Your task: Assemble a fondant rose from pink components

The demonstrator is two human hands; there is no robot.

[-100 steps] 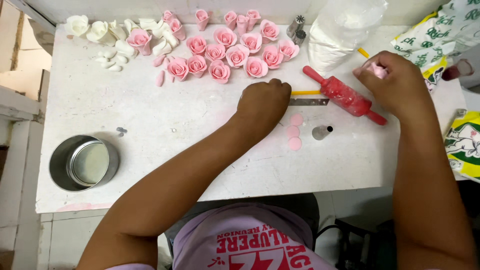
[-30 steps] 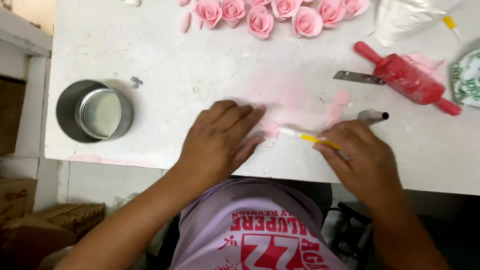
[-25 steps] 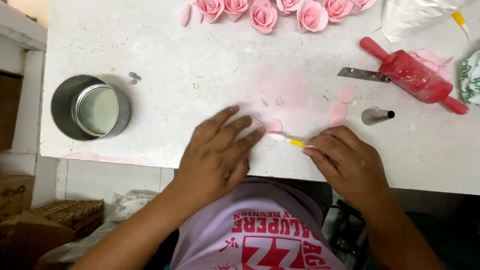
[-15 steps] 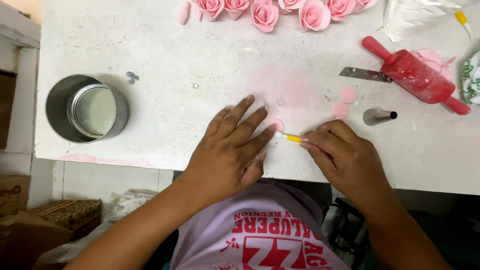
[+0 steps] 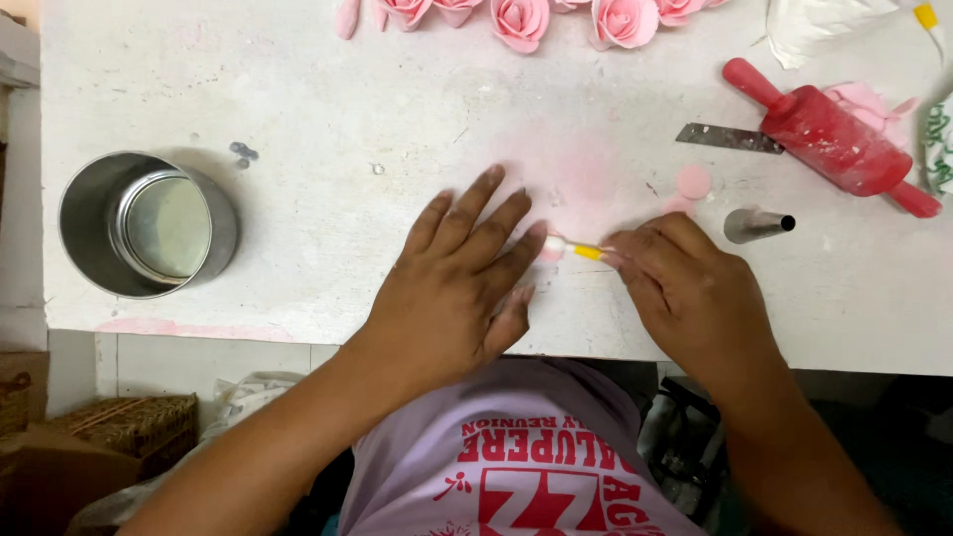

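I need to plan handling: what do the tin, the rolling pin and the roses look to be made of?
Tin: bare metal, by its dull grey sheen. Rolling pin: red, probably plastic, smooth and dusted pale. Roses: soft matte pink paste, maybe fondant; thin petals.

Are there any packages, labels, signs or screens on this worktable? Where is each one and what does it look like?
No signs or screens.
Plastic bag: top right edge of the table, clear and whitish, crumpled.
Patterned wrapper: far right edge, white with green print, mostly cut off.
Tin: left side of the table, round, plain grey metal, open, no label showing.
Shirt print: bottom centre, red letters on lilac cloth.
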